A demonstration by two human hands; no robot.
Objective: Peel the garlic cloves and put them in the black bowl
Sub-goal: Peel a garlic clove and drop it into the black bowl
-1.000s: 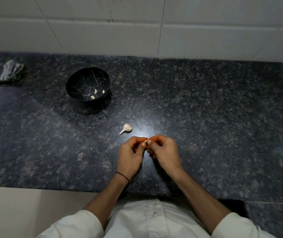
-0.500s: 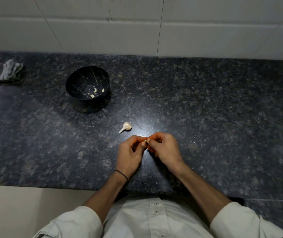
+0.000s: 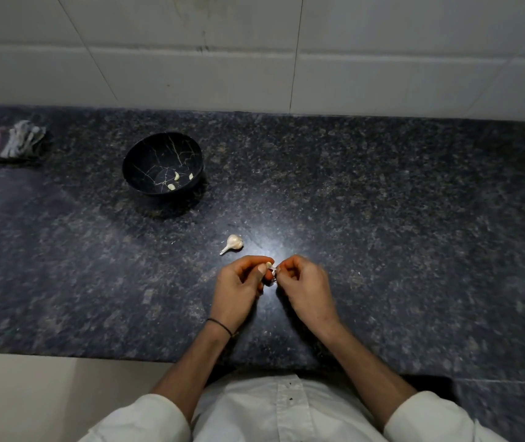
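Nearer the person than the black bowl (image 3: 141, 154), the left hand (image 3: 237, 290) pinches a garlic clove (image 3: 268, 266) between curled thumb and fingertips. The right hand (image 3: 310, 290), fingers curled and blurred, seems to pinch its loose skin (image 3: 274, 276). A garlic bulb (image 3: 234, 243) lies between bowl and hands. Three peeled cloves (image 3: 176, 176) sit inside the bowl, and a cloth (image 3: 15, 143) lies to its left.

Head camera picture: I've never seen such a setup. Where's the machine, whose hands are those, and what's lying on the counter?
There is no machine here. A person wears one camera on the head, looking down at their own hands. The left hand pinches a garlic clove, and the right hand pinches its papery skin. On the dark counter lie a small garlic bulb, a black bowl holding three peeled cloves, and a crumpled cloth at far left.
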